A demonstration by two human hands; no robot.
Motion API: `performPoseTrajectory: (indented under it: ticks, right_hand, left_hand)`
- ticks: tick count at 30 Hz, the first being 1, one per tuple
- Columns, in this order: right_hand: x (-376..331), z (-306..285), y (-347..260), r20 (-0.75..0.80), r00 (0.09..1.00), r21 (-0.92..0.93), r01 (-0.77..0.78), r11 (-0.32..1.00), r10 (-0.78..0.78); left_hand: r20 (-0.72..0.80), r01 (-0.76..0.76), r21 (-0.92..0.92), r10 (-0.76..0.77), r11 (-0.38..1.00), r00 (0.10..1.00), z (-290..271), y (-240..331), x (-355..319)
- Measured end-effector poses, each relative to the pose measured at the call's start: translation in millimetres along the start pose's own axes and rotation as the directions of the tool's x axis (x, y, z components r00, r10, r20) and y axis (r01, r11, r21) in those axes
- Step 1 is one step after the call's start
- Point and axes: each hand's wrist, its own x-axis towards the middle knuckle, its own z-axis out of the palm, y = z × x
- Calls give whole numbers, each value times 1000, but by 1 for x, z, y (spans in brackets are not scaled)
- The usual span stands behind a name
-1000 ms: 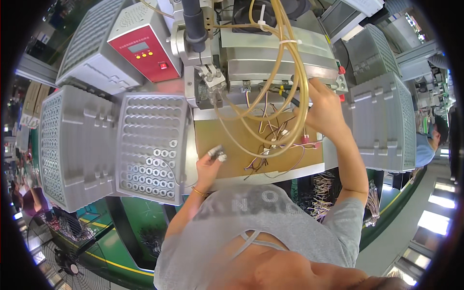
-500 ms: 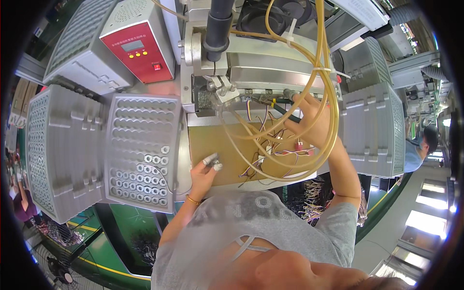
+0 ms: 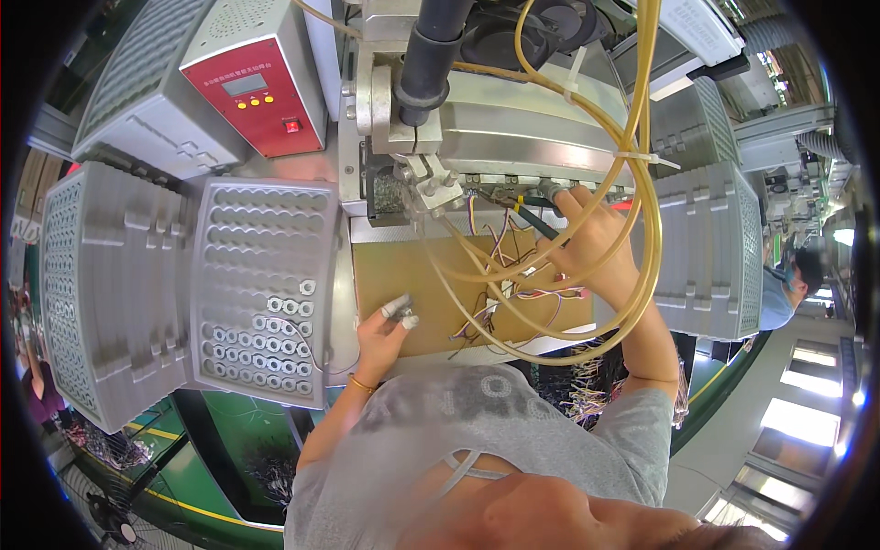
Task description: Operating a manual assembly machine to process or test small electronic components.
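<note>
My right hand (image 3: 594, 240) reaches to the machine's front edge and grips pliers (image 3: 534, 218) with dark green and yellow handles. Their jaws point left, at the row of small parts along the metal fixture (image 3: 522, 181). Thin coloured wires (image 3: 500, 240) hang from that row onto the tan work board (image 3: 394, 266). Over the board's left part, my left hand (image 3: 380, 341) pinches a small metal piece (image 3: 406, 313) between white-covered fingertips; its exact kind is too small to tell. Amber tubes (image 3: 642, 220) loop in front of my right hand and partly hide it.
Left of the board lies a grey moulded tray (image 3: 261, 206) partly filled with ring-shaped metal parts (image 3: 275, 353). Stacked trays (image 3: 119, 284) stand beyond it, more (image 3: 701, 247) at right. A red-fronted control box (image 3: 252, 101) sits at back left. A metal clamp head (image 3: 426, 179) overhangs the fixture.
The view has shifted slightly. My right hand and the pliers have moved a little, and more of the green handles shows. My left hand keeps its pinch with little movement.
</note>
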Motion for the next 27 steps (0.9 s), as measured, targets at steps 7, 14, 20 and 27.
performPoseTrajectory:
  ticks: [7,14,20,27]
  right_hand:
    - [0,-1,5,-8,1000,-20,28,999,-29]
    - [6,5,-7,-143,988,188,84,979,-57]
    - [23,27,-33,-191,968,231,205,951,-162]
    - [25,35,-43,-169,964,126,228,965,-206]
  left_hand:
    - [22,-93,32,93,995,995,0,-2,2]
    - [-8,-12,-27,12,1000,1000,2,1,0]
    - [41,-91,23,90,996,995,-1,-3,0]
    - [43,-138,116,134,984,990,-2,3,0]
